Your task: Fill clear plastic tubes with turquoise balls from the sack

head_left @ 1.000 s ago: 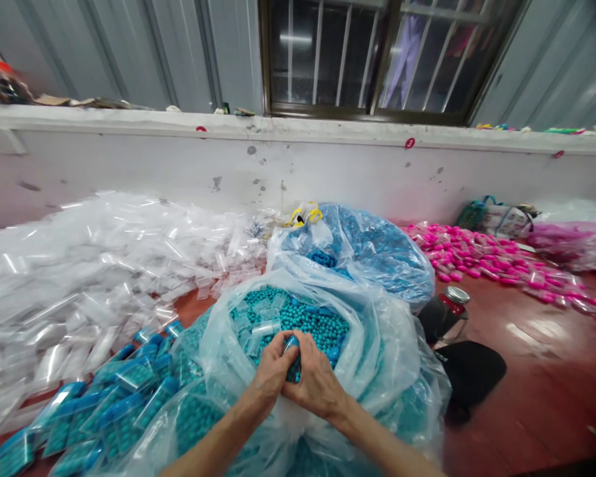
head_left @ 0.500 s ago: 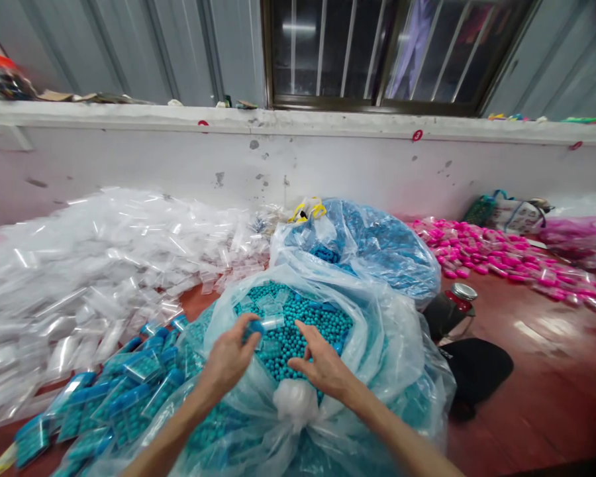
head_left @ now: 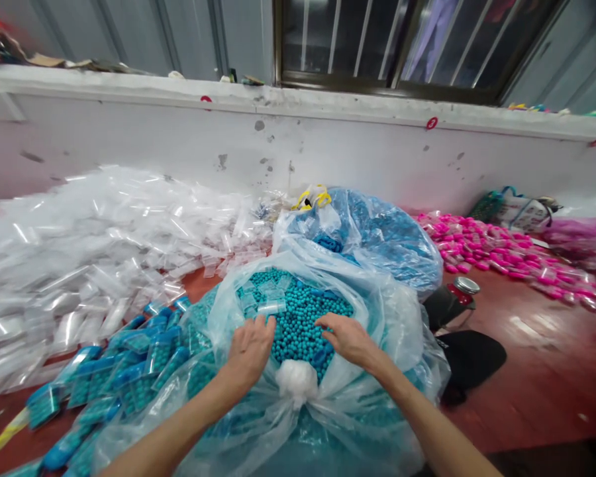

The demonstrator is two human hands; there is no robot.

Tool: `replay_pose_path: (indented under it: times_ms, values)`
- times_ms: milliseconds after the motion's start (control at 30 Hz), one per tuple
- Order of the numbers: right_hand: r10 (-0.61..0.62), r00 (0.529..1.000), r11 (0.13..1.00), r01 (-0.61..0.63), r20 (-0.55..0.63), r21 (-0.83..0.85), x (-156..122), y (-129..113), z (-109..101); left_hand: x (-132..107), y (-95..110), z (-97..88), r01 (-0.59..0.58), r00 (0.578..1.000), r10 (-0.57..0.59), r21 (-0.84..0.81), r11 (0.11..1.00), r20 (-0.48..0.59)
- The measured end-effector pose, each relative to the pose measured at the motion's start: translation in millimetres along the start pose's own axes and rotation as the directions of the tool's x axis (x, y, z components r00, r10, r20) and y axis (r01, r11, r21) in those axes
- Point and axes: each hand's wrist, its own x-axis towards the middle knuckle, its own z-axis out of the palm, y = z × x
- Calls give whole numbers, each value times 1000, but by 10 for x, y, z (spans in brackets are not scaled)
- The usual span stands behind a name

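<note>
A clear plastic bag (head_left: 377,291) stands in front of me, its mouth rolled open around turquoise beads (head_left: 298,324). At the left of the opening is my left hand (head_left: 251,348), its fingers curled down and close together; what lies under them is hidden. Just beyond its fingertips a clear plastic tube (head_left: 271,307) rests on the beads, with more clear pieces behind it. My right hand (head_left: 350,339) hovers over the right side of the beads. Its thumb and forefinger are apart, with nothing visible between them. Below the opening, the bag is gathered into a white knot (head_left: 297,379).
Blue-capped packs of turquoise beads (head_left: 144,358) lie at the left, before a heap of clear containers (head_left: 104,238). Behind stands a blue-filled bag (head_left: 377,232). Pink-capped packs (head_left: 506,255), a silver-lidded jar (head_left: 464,288) and a black object (head_left: 471,358) are on the right.
My left hand has drawn down towards me, and the blue cap seen in its fingers is out of sight. My right hand has shifted right, away from the left. The camera view has tilted slightly.
</note>
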Motion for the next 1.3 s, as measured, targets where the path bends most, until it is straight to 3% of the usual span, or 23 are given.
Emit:
replay_pose_path:
  times_ms: [67,167,300,367,433,500,600,767,900,967,1033,1100,1200,1233,1300]
  values:
    - [-92,990,986,105,103,-131,-55,-31,71,59,43,203,-80,993,80,0,997,-82]
    - [-125,972,949,175,198,-263,-51,-88,242,130,-1,472,-179,976,176,-8,984,-130]
    - [36,995,961,-7,97,-278,89,-52,339,214,-3,636,-168,980,158,-81,982,-117]
    - [101,994,963,-87,42,-256,127,17,325,260,30,611,-115,992,122,-191,975,28]
    - [84,995,970,-71,47,-232,114,92,312,308,51,541,-58,977,115,-296,953,180]
    - [70,995,974,-53,73,-218,73,153,313,346,42,463,-8,963,113,-396,918,243]
    - [97,994,983,-86,59,-164,37,190,324,374,-2,381,74,969,58,-505,860,240]
    - [89,996,988,-84,31,-132,114,93,393,414,36,337,-5,974,111,-472,881,196]
    - [113,994,989,-113,2,-99,184,33,415,493,151,346,63,984,46,-572,818,174]
    - [209,975,977,-211,-78,-20,210,24,366,545,200,352,94,989,6,-672,735,145]
    - [264,956,964,-262,-129,38,231,-1,321,602,253,350,166,985,-61,-799,578,160]
    - [246,961,968,-237,-131,81,244,-53,332,652,327,338,287,956,-159,-907,309,248]
    - [208,968,966,-181,-139,185,246,-143,469,672,481,318,440,850,-252,-887,-142,462]
    - [206,968,962,-173,-145,214,242,-161,522,659,532,316,466,822,-248,-856,-223,512]
    - [190,975,959,-160,-115,234,229,-163,585,612,602,317,510,802,-198,-818,-267,564]
